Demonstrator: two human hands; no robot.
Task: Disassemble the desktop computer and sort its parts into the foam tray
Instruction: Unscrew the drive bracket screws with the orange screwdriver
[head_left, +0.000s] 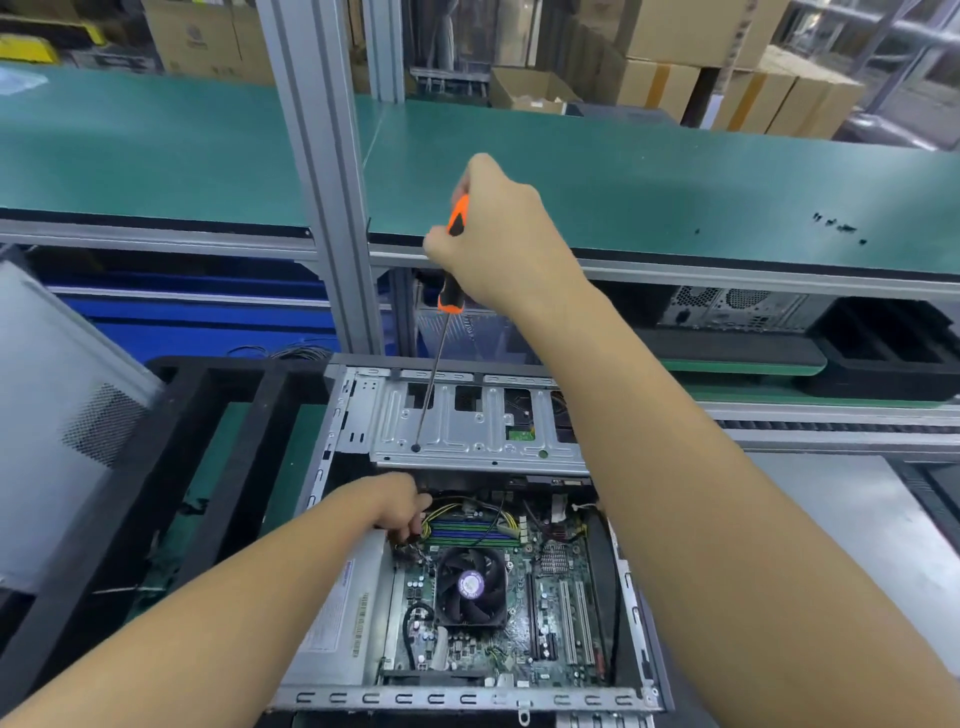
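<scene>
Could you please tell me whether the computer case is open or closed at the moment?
Open. The case has no side cover on: the motherboard, fan and drive cage show from above.

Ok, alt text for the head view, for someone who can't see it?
The right hand grips an orange-and-black screwdriver, its tip on a screw in the drive cage of the open desktop computer. The left hand reaches among the cables beside the memory slots; its grasp is unclear. A black foam tray lies left of the computer.
</scene>
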